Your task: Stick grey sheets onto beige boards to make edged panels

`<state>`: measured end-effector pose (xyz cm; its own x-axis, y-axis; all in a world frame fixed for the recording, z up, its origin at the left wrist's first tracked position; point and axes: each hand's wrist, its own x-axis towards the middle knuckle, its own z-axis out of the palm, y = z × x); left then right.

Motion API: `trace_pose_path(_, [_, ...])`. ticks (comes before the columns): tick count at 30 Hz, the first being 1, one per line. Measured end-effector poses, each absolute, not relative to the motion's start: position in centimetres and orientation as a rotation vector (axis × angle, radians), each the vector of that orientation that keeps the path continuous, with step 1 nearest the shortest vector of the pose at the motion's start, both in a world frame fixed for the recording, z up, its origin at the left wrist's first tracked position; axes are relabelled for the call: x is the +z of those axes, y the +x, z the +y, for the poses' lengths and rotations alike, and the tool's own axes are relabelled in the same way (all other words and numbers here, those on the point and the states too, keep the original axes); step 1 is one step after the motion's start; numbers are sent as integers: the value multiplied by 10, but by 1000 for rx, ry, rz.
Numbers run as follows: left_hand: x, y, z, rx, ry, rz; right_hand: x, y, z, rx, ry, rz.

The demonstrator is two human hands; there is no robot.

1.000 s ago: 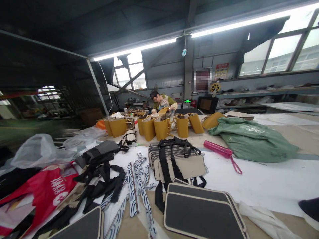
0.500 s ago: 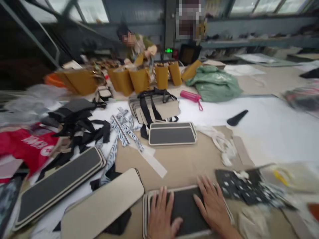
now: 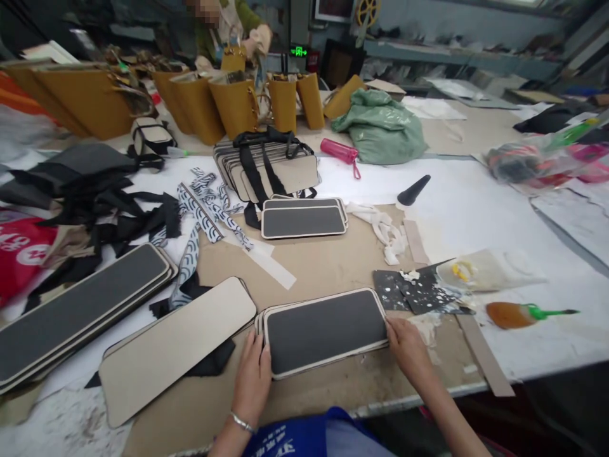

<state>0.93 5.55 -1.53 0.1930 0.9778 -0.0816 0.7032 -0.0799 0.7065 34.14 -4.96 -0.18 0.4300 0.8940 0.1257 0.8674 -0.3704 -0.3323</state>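
Observation:
A small stack of rounded black panels with cream edging (image 3: 325, 329) lies on the brown cardboard at the table's near edge. My left hand (image 3: 253, 376) grips its left end, thumb on top. At the right end my right hand (image 3: 406, 346) clasps the stack the same way. A cream panel (image 3: 178, 346) lies face down just left of the stack.
More black panels (image 3: 76, 311) lie at the left, another stack (image 3: 303, 219) farther back with strapped cream panels (image 3: 266, 167). A glue brush (image 3: 526, 313) and spattered black sheet (image 3: 419, 290) sit at the right. Mustard bags (image 3: 235, 105) and a person's arm (image 3: 254, 38) are at the far side.
The view dropped from the far wall to the near table edge. My hands, flat on top of the stack half a second ago, now hold its two ends.

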Motion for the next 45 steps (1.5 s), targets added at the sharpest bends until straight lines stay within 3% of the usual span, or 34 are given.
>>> trace_pose_path(15, [14, 19, 64, 748, 1636, 1620, 5, 324, -45, -83, -2435, -1614])
trace_pose_path(26, [28, 20, 86, 542, 1371, 1582, 7, 315, -37, -61, -2458, -1504])
trace_pose_path(33, [26, 19, 86, 549, 1384, 1532, 16, 316, -35, 156, -2357, -1223])
trace_pose_path(41, [26, 13, 93, 627, 1225, 1348, 41, 303, -25, 805, -2110, -720])
trace_pose_path(45, [22, 6, 99, 633, 1156, 1359, 33, 293, -27, 821, -2113, -739])
